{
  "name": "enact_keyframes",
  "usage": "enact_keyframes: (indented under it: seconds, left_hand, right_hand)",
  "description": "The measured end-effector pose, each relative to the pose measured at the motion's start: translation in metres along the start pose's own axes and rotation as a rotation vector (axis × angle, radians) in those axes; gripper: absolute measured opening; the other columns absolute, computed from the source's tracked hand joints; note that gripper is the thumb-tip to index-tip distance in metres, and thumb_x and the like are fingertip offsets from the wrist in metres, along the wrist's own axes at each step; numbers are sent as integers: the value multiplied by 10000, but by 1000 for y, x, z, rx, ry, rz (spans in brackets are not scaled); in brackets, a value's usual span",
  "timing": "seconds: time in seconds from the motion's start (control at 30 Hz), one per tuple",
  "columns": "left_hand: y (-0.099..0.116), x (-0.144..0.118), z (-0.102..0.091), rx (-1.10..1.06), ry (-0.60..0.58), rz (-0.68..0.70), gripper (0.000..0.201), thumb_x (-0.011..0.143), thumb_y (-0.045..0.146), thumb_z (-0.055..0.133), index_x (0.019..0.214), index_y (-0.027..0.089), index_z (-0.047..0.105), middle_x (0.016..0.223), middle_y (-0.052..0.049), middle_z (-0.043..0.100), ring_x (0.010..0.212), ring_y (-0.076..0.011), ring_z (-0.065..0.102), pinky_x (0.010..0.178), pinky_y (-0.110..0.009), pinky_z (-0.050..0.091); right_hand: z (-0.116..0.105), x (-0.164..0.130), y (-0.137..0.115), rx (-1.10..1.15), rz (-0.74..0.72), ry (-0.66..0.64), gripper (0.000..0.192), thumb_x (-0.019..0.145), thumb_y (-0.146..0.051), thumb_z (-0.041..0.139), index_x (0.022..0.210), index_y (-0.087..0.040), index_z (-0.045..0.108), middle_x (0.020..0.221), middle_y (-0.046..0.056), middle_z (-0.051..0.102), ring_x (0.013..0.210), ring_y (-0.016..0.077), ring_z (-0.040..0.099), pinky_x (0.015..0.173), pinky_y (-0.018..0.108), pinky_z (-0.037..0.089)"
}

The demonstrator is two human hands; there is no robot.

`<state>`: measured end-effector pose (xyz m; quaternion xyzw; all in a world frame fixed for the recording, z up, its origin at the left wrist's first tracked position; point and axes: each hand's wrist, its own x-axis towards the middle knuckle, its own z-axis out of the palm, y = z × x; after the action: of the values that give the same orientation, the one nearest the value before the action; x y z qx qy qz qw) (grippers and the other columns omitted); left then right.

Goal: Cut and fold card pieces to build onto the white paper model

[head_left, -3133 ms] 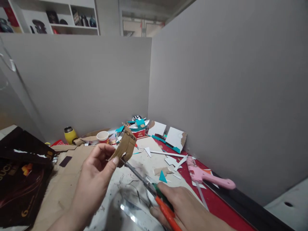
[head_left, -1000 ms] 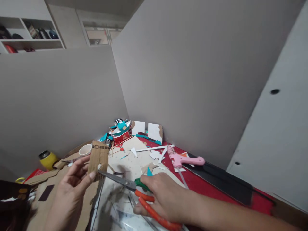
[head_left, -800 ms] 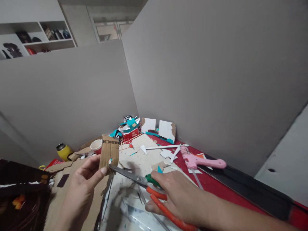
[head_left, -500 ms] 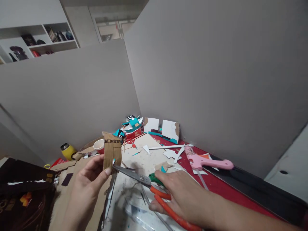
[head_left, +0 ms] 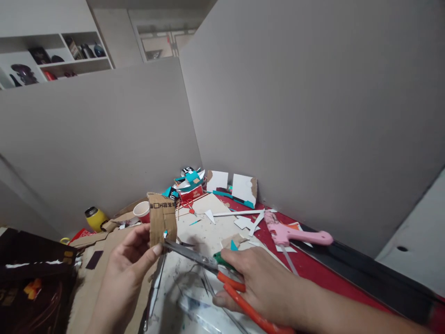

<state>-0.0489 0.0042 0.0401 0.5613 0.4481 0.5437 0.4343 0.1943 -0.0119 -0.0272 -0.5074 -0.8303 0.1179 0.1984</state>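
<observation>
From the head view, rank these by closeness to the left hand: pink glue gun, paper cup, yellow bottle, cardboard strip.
1. Cardboard strip: pinched in the left hand itself.
2. Paper cup: just behind the hand, beside the strip.
3. Yellow bottle: farther back on the left, by the partition.
4. Pink glue gun: far right, on the red mat past the right hand.

Even, moderate indoor light from overhead, soft shadows under the hands on the work surface (head_left: 208, 232), faint glare on the clear plastic sheet (head_left: 200, 315), wide-angle bowing at edges, slight blur on near forearms.
</observation>
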Motion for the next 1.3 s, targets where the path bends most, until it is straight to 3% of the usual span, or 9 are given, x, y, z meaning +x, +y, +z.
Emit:
enact_keyframes:
  seconds: [0.27, 0.47, 0.73, 0.9, 1.17, 1.3]
  left_hand:
    - [2, 2, -1, -32, -46, -69, 350, 704, 216, 779, 1040, 210, 683, 1038, -55, 714, 945, -193, 636, 843, -273, 497]
    - [4, 4, -1, -46, -102, -58, 298, 721, 207, 756, 1014, 213, 705, 1038, -58, 716, 948, -195, 634, 848, -280, 491]
    - [13, 6, -17, -51, -146, -150, 214, 675, 212, 770, 886, 183, 748, 780, -59, 704, 675, -154, 612, 594, -235, 478]
    - [14, 5, -19, -30, -128, -90, 165, 686, 217, 778, 846, 201, 739, 771, -32, 693, 653, -125, 593, 576, -209, 459]
    - [6, -2, -6, -117, -62, -8, 182, 716, 203, 771, 886, 233, 714, 815, 13, 694, 742, -100, 608, 672, -182, 482]
    - [3, 1, -5, -129, -90, -32, 195, 700, 205, 780, 879, 197, 705, 805, -3, 699, 718, -104, 610, 661, -187, 482]
  right_hand:
    - [0, 1, 2, 43, -11, 34, 525, 767, -721, 521, 702, -200, 529, 598, 14, 575, 512, 152, 474, 505, 254, 253]
    - [-2, 1, 2, 87, -14, 92, 484, 726, -671, 625, 671, -203, 518, 571, -16, 545, 503, 135, 456, 505, 244, 287]
    - [-3, 2, 0, 81, 6, 14, 382, 738, -546, 651, 669, -204, 493, 634, 8, 580, 556, 149, 480, 534, 248, 315]
    - [-3, 1, -1, 51, -4, -36, 364, 752, -541, 621, 696, -211, 478, 659, 21, 576, 580, 165, 464, 547, 267, 324]
    - [-4, -1, -2, 63, -23, -26, 313, 762, -477, 612, 695, -212, 459, 651, 9, 562, 569, 159, 455, 539, 262, 314]
    - [-7, 1, -1, 89, 0, -16, 314, 730, -395, 647, 641, -214, 407, 616, -17, 526, 559, 141, 440, 522, 241, 301]
